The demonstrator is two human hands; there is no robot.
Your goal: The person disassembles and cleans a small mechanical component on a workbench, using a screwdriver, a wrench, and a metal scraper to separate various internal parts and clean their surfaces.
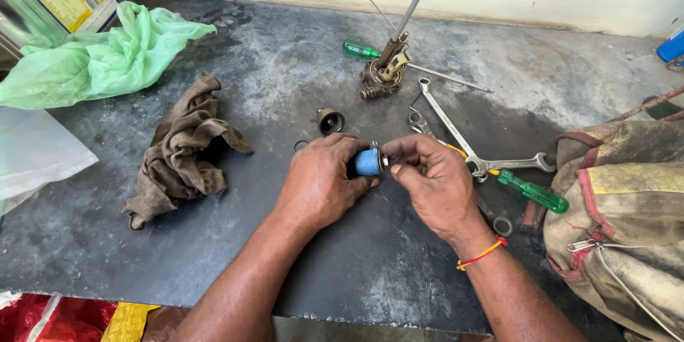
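Down at the middle of the dark, scuffed surface point(214, 242), both hands are meeting over a small blue cylindrical part point(368, 162). Seen from the head camera, the left hand point(320, 179) is curling closed around the part's left end, fingers wrapped over it, while the right hand point(431, 178) is pinching a small metal piece at the part's right end between thumb and fingertips. The blue part is lying with its long axis roughly level, running left to right between the two hands, its metal-tipped end pointing toward the right hand. It is being held just above the surface, not resting on it.

Just beyond the left hand a small dark metal cup point(329, 121) is sitting, with a thin ring point(301, 145) beside it. Farther back a brass mechanism with a long rod point(385, 71) is standing, a green-handled screwdriver point(360, 49) lying behind it. Beside the right hand a combination spanner point(456, 128) and a second green-handled screwdriver point(531, 191) are lying crossed. A brown rag point(182, 149) is lying crumpled to the left, a green plastic bag point(100, 57) beyond it, and a worn cloth bag point(620, 206) is sitting at the right edge.
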